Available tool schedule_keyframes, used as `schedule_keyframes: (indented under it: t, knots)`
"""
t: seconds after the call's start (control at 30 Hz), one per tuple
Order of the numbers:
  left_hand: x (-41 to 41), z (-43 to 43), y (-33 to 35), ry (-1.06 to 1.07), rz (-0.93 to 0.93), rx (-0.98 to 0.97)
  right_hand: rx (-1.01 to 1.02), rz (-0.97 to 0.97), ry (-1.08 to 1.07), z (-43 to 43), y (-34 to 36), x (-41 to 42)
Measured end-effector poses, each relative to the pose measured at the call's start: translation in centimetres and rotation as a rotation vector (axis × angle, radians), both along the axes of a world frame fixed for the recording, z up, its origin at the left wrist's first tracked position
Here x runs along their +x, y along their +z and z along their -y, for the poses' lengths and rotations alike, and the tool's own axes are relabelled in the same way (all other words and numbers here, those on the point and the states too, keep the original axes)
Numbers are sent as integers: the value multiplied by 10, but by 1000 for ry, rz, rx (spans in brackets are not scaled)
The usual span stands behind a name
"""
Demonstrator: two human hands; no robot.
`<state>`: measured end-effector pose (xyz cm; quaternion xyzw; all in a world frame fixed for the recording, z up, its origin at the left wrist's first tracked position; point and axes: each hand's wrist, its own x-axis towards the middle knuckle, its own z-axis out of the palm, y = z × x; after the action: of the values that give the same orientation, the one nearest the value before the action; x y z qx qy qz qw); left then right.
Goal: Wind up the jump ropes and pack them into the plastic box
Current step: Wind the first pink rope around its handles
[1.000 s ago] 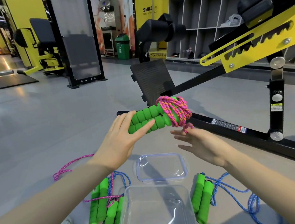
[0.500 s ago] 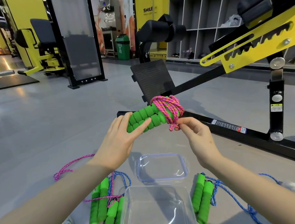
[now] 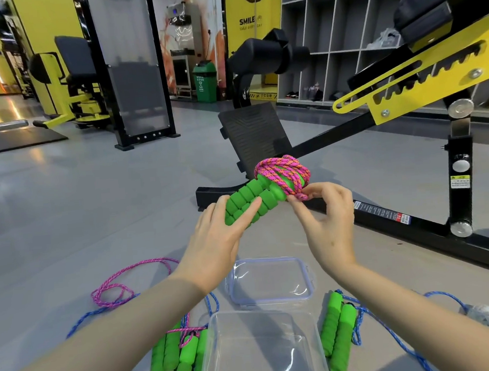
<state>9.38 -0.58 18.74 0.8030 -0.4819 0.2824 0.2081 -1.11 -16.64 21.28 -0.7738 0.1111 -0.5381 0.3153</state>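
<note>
We hold the two green handles (image 3: 247,204) side by side in our left hand (image 3: 212,243), fingers curled round them, so the pink rope (image 3: 283,173) coiled about their far ends has something firm to bind on. Our right hand (image 3: 328,219) pinches the rope's loose end just under the coil, likely to tuck it in so the winding cannot spring apart. The bundle is raised above the floor, beyond the plastic box (image 3: 262,356), which sits open near us, its lid (image 3: 269,280) just past it. More ropes lie beside the box — a tangled pair (image 3: 178,357) left, a blue one (image 3: 338,336) right.
</note>
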Motion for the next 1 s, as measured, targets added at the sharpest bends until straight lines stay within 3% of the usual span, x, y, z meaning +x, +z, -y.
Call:
schedule_keyframes:
  t: [0.23, 0.43, 0.8, 1.0]
  knots:
    - [4, -5, 2, 45, 34, -25, -166, 16, -75, 15, -6, -6]
    - [16, -7, 5, 79, 91, 2, -662, 29, -88, 6, -9, -24]
    - [4, 1, 6, 30, 511, 131, -693, 54, -112, 16, 26, -3]
    - [-11, 1, 6, 16, 641, 182, -670, -83, -113, 26, 19, 0]
